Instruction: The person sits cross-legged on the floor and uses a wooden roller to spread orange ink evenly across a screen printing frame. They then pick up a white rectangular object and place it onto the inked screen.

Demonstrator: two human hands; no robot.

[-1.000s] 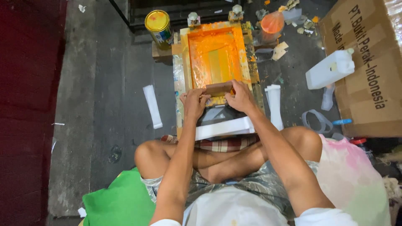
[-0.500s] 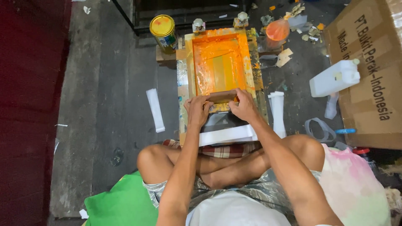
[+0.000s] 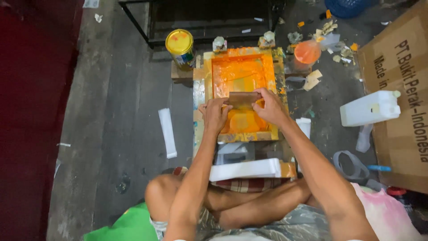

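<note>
Fig.: our left hand & right hand both grip the squeegee w/ closed fingers, pressing evenly on the orange screen frame.

dim, even light; edges slightly blurred

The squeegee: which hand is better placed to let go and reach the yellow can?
Probably the left hand: both hands grip the brown squeegee, but the yellow can stands on its side, while the right hand would cross over.
</note>
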